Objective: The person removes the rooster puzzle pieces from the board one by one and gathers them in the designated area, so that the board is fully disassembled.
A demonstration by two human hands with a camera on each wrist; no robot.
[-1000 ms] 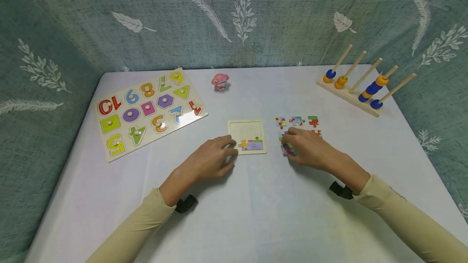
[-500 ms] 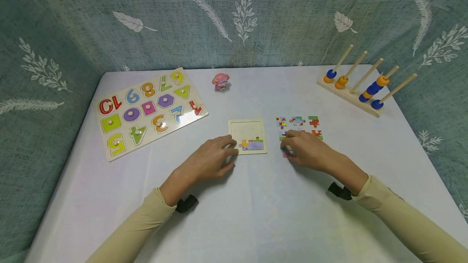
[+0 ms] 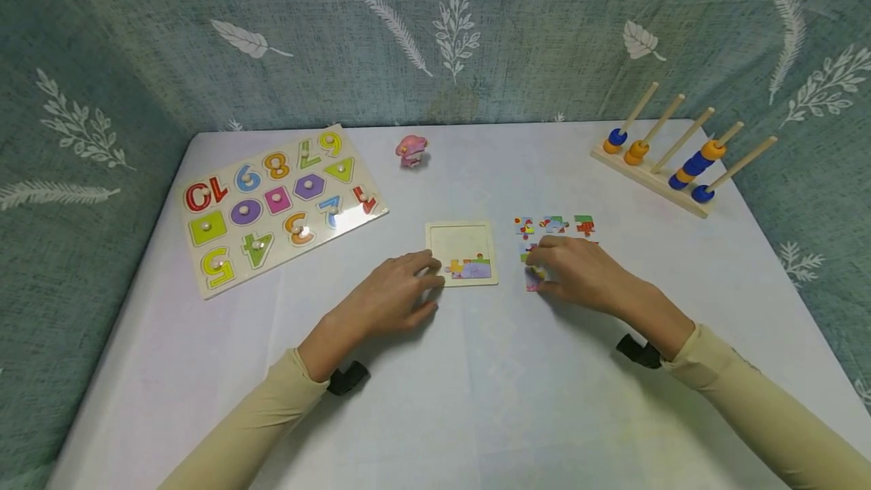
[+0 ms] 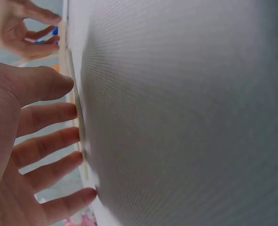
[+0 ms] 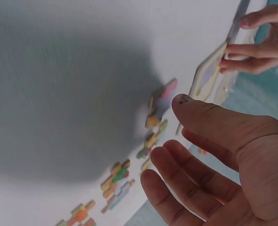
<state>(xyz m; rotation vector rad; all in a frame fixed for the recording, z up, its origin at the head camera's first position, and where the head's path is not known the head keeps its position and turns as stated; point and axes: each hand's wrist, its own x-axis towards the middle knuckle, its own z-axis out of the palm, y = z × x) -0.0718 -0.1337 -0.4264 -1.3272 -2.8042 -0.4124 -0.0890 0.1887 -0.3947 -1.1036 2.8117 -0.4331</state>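
Note:
A small square wooden puzzle tray (image 3: 460, 238) lies mid-table, with a few joined purple and orange pieces (image 3: 471, 269) in its lower right part. My left hand (image 3: 389, 295) rests its fairly straight fingertips along the tray's left edge; the left wrist view shows the fingers (image 4: 47, 143) spread against that edge. Over the loose jigsaw pieces to the tray's right hovers my right hand (image 3: 578, 271). In the right wrist view its thumb and fingers stand apart and hold nothing. A purple-and-pink piece (image 5: 165, 100) lies just beyond the thumb. My right hand covers some pieces in the head view.
A number-and-shape peg board (image 3: 279, 210) lies at the left. A pink toy figure (image 3: 411, 150) stands at the back. At the back right is a wooden bead stacker (image 3: 656, 180) with blue and orange beads. Loose pieces (image 3: 554, 224) lie beyond the right hand.
My right hand has shifted slightly right and away from me, showing more of the piece near its fingertips. The left hand stays at the tray's edge.

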